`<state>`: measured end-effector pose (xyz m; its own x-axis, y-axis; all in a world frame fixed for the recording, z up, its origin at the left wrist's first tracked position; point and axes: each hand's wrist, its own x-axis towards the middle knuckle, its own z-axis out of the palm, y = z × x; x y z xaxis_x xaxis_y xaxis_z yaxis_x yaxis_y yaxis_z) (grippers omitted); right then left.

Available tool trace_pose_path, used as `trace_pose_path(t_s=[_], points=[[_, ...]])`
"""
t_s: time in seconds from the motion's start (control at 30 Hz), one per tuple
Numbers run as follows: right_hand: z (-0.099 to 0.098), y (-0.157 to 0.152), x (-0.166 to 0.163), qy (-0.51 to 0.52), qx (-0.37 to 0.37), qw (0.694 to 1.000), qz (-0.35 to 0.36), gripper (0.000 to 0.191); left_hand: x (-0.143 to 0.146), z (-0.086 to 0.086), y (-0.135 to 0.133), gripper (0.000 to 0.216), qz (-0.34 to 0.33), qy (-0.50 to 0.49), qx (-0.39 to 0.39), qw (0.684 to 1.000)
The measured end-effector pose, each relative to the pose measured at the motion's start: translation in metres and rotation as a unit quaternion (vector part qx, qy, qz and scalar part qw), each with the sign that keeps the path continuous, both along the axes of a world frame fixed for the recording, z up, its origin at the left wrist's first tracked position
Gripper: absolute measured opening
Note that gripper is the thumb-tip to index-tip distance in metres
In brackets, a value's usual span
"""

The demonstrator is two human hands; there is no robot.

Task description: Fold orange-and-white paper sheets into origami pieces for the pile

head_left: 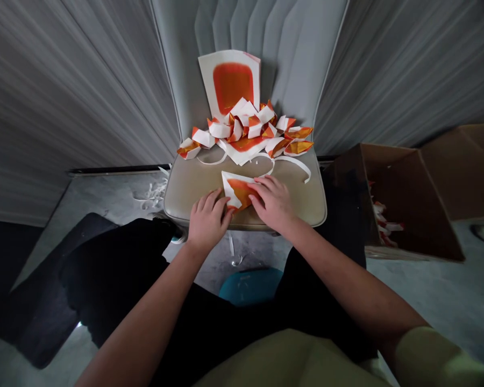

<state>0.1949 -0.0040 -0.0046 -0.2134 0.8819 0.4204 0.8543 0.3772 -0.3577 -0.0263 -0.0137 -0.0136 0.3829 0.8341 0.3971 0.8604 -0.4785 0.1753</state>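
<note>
A partly folded sheet of white paper with an orange and gold patch lies near the front of the chair seat. My left hand grips its lower left corner between thumb and fingers. On the sheet's right side, my right hand holds it, with curled fingers on top and the thumb near the front edge. Its lower edge is partly hidden by the hands. Behind it lies a heap of folded paper ingots in white, orange and gold. A stack of flat paper sheets leans against the backrest.
The grey padded chair stands before me. Curled white paper strips lie on its seat, and more strips on the floor at left. A cardboard box with folded papers inside stands at right. Below is a teal seat.
</note>
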Motion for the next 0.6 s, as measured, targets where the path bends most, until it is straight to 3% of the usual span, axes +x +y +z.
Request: trace_pose_path(t_s=[0.27,0.6], points=[[-0.007,0.004,0.007,-0.011,-0.008,0.999,-0.031,0.027,-0.004,0.013,0.006,0.033,-0.05,0.027,-0.05,0.997],[0.003,-0.028,-0.001,-0.019,-0.029,0.999,0.017,0.026,-0.024,0.024,0.034,0.044,-0.099,0.048,-0.064,0.992]])
